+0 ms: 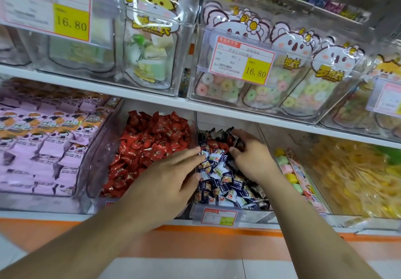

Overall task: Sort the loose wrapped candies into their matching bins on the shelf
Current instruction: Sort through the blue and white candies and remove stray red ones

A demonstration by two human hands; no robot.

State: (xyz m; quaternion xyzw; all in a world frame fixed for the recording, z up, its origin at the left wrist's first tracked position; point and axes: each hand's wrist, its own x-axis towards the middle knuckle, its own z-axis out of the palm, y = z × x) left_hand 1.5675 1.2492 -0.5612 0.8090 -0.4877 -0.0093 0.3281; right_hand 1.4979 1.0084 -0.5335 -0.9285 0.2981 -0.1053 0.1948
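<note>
Upper shelf tags: we read "16.80" on the left yellow price tag [71, 21] and again on the right price tag [256, 72], above bags of ring sweets [269, 90].
Lower bins: pink packets [43, 140], red candies [147, 148], blue-and-white candies [225, 181], yellow sweets [355, 176].
Small tag: we read "24.90" on the front of the blue candy bin [219, 217].
Left hand [165, 183]: fingers straight, tips touching the blue-and-white candies at the divider.
Right hand [252, 157]: fingers curled down into the same pile; whether they grasp a candy, we cannot tell.
</note>
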